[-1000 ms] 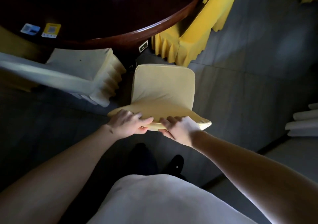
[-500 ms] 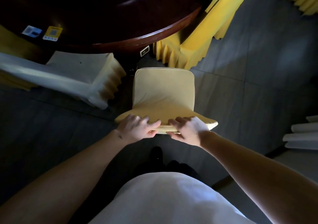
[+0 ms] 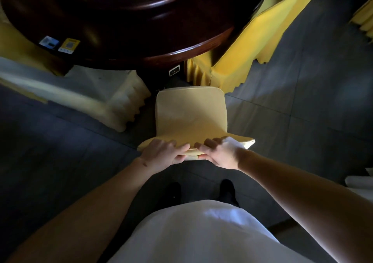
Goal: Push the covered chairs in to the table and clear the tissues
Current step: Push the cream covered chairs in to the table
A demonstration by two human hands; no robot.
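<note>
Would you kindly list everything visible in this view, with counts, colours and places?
Round table: one, dark reddish-brown wood, top centre.
Cards: two, one blue-and-white, one yellow, on the table's left edge.
Held chair: one, pale yellow cover, centre, its seat short of the table.
Neighbouring chairs: at least two covered ones, a bright yellow one at right of the table, a pale one at left.
Floor: grey tiles.
Shoes: two, black, bottom centre.
Left hand: grips the chair's backrest top.
Right hand: grips the backrest top beside it.
</note>
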